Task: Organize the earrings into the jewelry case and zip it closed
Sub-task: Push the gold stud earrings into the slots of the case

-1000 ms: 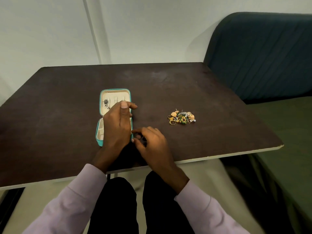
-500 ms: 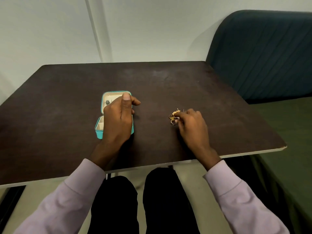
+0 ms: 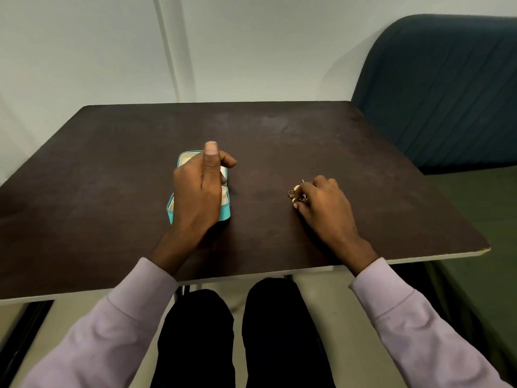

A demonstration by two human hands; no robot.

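The earrings [image 3: 296, 194] lie in a small heap on the tabletop [image 3: 112, 177], to the right of the jewelry case [image 3: 225, 212] and well apart from it. The right hand [image 3: 326, 208] covers most of the heap with curled fingers; whether its grip has closed on a piece cannot be told. The left hand [image 3: 200, 191] rests over the open case, thumb raised, fingers bent across the lid, steadying it.

Handling, as judged: the earrings are light, hard, small, and likely tangled. Take one piece by its body with the fingertips, not by its post. The case is light and likely to slide; keep it held down.

The tabletop is dark, flat and matte. A pale wall [image 3: 251, 51] stands behind; a dark upholstered seat [image 3: 447, 93] is at the right.
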